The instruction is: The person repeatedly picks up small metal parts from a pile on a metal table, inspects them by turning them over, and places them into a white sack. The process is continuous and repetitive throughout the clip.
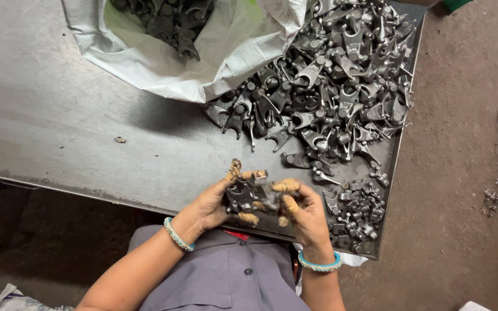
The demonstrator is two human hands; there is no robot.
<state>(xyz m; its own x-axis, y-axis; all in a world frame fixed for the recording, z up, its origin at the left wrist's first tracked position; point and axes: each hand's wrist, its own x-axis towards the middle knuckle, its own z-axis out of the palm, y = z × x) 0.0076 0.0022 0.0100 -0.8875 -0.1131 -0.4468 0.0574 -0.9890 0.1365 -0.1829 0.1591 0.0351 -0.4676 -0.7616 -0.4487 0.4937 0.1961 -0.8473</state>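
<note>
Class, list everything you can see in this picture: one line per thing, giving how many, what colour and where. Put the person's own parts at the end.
metal table: one, grey, fills the upper left and middle.
white sack: one, open, lying at the top of the table, with dark parts inside.
pile of forked metal parts: too many to count, dark grey, right half of the table.
small metal pieces: a heap, grey, near right corner of the table.
floor: brown, with scattered scraps at right.
held metal part: one, dark grey, between both hands.
bangles: two, light blue, one on each wrist.
left hand: one, fingertips wrapped, gripping the part.
right hand: one, fingertips wrapped, gripping the part.
</note>
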